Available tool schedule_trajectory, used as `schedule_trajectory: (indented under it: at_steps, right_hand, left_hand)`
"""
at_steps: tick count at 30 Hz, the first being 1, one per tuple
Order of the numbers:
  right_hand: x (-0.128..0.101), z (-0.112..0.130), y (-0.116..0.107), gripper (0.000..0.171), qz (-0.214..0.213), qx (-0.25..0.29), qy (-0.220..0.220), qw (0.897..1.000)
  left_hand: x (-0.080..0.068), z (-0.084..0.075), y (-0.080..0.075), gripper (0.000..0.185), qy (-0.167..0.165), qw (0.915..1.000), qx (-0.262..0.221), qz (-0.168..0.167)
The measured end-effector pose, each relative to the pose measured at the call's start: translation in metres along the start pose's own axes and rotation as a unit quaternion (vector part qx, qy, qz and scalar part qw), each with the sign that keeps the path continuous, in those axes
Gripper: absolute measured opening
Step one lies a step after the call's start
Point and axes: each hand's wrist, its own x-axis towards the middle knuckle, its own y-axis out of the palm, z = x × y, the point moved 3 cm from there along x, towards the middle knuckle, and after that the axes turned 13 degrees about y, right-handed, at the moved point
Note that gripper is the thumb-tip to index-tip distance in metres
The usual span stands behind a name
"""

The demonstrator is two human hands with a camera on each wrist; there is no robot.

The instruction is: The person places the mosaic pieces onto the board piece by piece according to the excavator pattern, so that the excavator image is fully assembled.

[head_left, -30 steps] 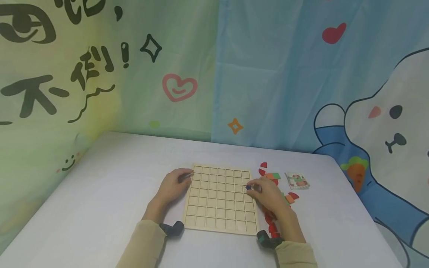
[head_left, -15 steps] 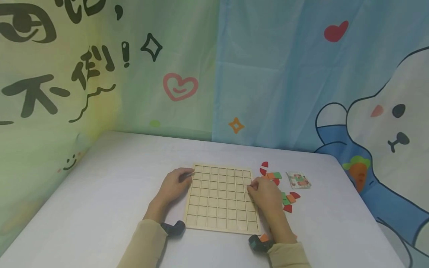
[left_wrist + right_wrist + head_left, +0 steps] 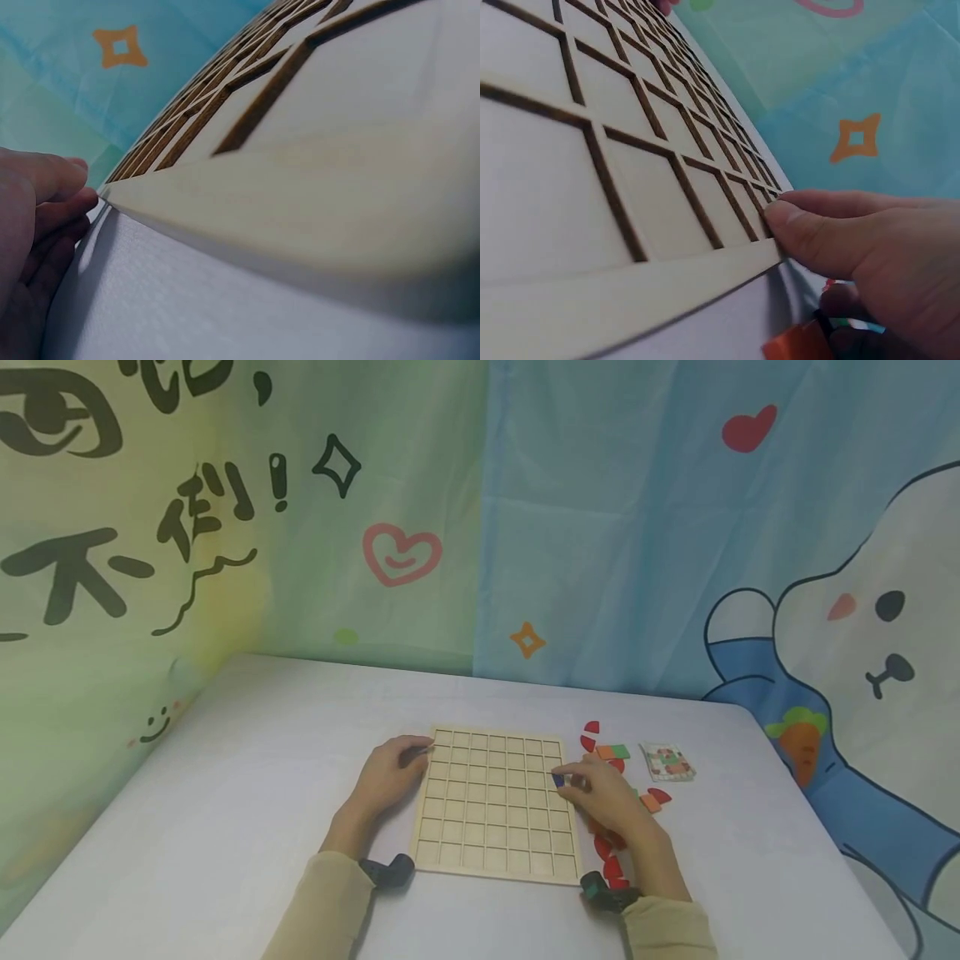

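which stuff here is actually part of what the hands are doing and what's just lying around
In use:
- pale wooden grid board, left hand resting at its left edge
- small dark blue tile, pinched by the right hand at the board's right edge

Lying about:
- loose red, orange and green flat pieces right of the board
- small printed pattern card
- white table

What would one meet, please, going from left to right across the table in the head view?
Left hand → wooden grid board → right hand → small patterned card.
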Motion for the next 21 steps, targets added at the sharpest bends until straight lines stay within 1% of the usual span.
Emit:
schedule_trajectory:
  at_steps: [3, 7, 14, 18, 21]
  right_hand:
    - [0.0012, -0.0010, 0.0007, 0.033, -0.002, 0.005, 0.007, 1.000]
    - [0.0028, -0.0015, 0.0020, 0.031, -0.014, 0.010, 0.019, 1.000]
    - [0.0035, -0.0033, 0.0027, 0.033, -0.032, 0.010, 0.041, 0.999]
    - [0.0031, -0.0038, 0.0023, 0.034, -0.029, 0.013, 0.045, 0.998]
    - [0.0040, -0.0077, -0.0024, 0.034, -0.020, 0.037, 0.039, 0.998]
  left_hand:
    - [-0.0002, -0.0006, -0.0001, 0.034, 0.003, 1.0000, 0.000, -0.001]
    - [-0.0002, -0.0006, 0.0000, 0.034, 0.005, 1.0000, 0.000, -0.003]
    - [0.0007, 0.0017, 0.0009, 0.034, 0.001, 1.0000, -0.002, -0.002]
    - [0.0005, 0.0024, 0.0008, 0.034, 0.005, 1.0000, -0.002, -0.002]
    - [0.0001, 0.0022, 0.0007, 0.034, 0.007, 1.0000, 0.002, -0.003]
